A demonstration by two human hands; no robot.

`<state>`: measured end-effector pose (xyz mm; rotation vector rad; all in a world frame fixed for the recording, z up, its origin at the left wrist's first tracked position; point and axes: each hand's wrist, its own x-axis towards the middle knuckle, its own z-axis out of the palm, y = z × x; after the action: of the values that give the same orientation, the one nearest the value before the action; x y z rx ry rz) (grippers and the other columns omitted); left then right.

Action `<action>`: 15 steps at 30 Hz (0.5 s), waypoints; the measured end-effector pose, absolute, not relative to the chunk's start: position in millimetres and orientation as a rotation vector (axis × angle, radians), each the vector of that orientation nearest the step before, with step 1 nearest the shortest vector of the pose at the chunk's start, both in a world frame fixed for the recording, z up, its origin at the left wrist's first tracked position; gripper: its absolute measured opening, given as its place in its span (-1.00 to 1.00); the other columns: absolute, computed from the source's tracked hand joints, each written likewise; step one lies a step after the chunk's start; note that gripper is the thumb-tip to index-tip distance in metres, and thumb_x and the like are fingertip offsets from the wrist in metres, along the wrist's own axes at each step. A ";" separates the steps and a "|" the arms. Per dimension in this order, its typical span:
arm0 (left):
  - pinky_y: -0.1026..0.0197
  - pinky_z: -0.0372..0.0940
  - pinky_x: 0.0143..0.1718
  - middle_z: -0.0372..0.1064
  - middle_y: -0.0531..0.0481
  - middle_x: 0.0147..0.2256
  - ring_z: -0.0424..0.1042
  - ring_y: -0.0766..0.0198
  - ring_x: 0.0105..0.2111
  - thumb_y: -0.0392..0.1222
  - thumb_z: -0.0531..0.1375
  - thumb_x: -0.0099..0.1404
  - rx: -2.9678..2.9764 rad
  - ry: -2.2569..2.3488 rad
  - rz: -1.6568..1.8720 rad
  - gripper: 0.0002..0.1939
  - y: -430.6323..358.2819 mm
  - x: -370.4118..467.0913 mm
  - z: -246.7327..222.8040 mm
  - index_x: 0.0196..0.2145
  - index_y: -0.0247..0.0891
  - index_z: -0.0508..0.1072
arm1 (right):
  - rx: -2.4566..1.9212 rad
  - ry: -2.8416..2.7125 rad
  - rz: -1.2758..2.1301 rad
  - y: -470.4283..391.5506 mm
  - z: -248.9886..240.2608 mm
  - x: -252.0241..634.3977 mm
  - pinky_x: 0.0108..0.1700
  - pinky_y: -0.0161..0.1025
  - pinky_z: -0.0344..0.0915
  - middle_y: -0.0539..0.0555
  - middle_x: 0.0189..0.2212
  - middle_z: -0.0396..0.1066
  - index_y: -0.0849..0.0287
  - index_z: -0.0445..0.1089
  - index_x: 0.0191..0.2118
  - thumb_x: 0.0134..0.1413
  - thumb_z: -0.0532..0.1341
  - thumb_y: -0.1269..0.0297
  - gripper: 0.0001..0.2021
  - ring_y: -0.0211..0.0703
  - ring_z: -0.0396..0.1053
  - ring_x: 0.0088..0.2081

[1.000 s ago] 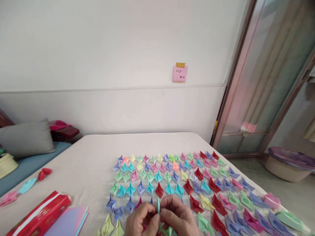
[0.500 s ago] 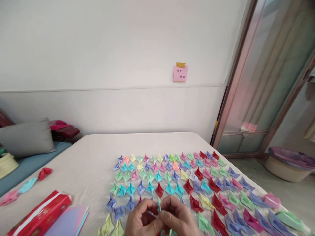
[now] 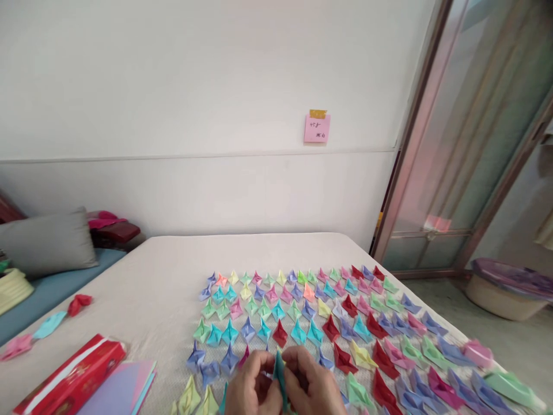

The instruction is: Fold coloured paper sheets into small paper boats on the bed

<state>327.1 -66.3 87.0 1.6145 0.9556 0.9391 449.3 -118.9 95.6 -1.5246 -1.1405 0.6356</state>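
At the bottom centre, a folded piece of teal paper (image 3: 279, 374) stands upright between my two hands. My left hand (image 3: 253, 383) pinches it from the left, fingers curled. From the other side my right hand (image 3: 311, 381) grips it too, thumb and fingers bent round its edge. Its lower part is hidden by the hands. All around lie rows of small folded paper boats, such as a dark red one (image 3: 280, 333) just beyond my hands and a yellow one (image 3: 363, 354) to their right.
On the left are a red packet (image 3: 71, 374), a stack of coloured paper sheets (image 3: 116, 392) and a crumpled red piece (image 3: 79, 304). A grey cushion (image 3: 47, 242) rests beyond the table (image 3: 142, 276). A pink note (image 3: 317, 128) is taped to the wall. At right stands a basin (image 3: 496, 294).
The teal paper has turned from edge-on, so more of its face shows and it looks wider. Both hands have shifted slightly and still hold it.
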 end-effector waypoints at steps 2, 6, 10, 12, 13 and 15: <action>0.35 0.28 -0.58 0.45 0.09 -0.61 0.45 0.25 -0.61 -0.40 0.23 -0.02 1.733 1.035 1.034 -0.72 -66.4 326.7 80.6 -0.30 -0.19 0.52 | -1.582 -1.237 0.437 -119.0 83.9 447.6 -0.54 -0.33 0.16 -0.09 -0.64 0.33 0.08 0.32 -0.34 0.05 0.13 0.37 -0.94 -0.23 0.26 -0.63; 0.30 0.33 -0.55 0.58 -0.03 -0.41 0.45 0.25 -0.60 -0.39 0.16 -0.04 1.681 1.040 0.981 -0.56 -62.2 326.1 76.7 -0.14 -0.25 0.51 | -1.605 -1.517 0.208 -120.6 70.7 448.2 -0.52 -0.34 0.21 -0.02 -0.57 0.36 0.06 0.34 -0.42 0.11 0.03 0.41 -0.81 -0.20 0.35 -0.59; 0.30 0.30 -0.55 0.56 -0.05 -0.38 0.44 0.26 -0.57 -0.34 0.13 -0.01 1.570 0.950 0.854 -0.66 -58.1 326.3 79.1 -0.22 -0.28 0.51 | -1.506 -1.576 0.248 -121.9 80.5 450.9 -0.42 -0.35 0.29 0.06 -0.47 0.40 0.10 0.45 -0.37 0.17 0.01 0.37 -0.74 -0.17 0.44 -0.47; 0.30 0.30 -0.53 0.53 -0.02 -0.44 0.45 0.24 -0.54 -0.27 0.18 0.04 1.528 0.912 0.869 -0.70 -58.2 325.7 79.2 -0.22 -0.27 0.51 | -1.421 -1.500 0.386 -122.6 93.8 453.0 -0.33 -0.31 0.31 0.07 -0.43 0.41 0.13 0.46 -0.39 0.11 0.04 0.40 -0.76 -0.14 0.44 -0.39; 0.29 0.30 -0.52 0.51 -0.02 -0.46 0.44 0.23 -0.54 -0.23 0.20 0.07 1.502 0.889 0.885 -0.71 -58.9 325.1 79.3 -0.20 -0.26 0.51 | -1.395 -1.445 0.487 -122.8 100.7 454.6 -0.30 -0.29 0.31 0.07 -0.42 0.41 0.14 0.46 -0.41 0.05 0.08 0.43 -0.79 -0.12 0.42 -0.37; 0.28 0.30 -0.51 0.52 -0.03 -0.46 0.43 0.24 -0.54 -0.14 0.23 0.12 1.449 0.837 0.919 -0.68 -60.8 323.3 81.3 -0.14 -0.24 0.50 | -1.359 -1.270 0.754 -122.7 111.5 458.5 -0.25 -0.24 0.29 0.05 -0.41 0.44 0.13 0.49 -0.36 0.06 0.12 0.40 -0.82 -0.09 0.40 -0.32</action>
<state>323.3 -60.8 81.3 1.4485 0.8372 0.9190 458.5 -122.7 111.5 -1.3585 -1.2705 0.7540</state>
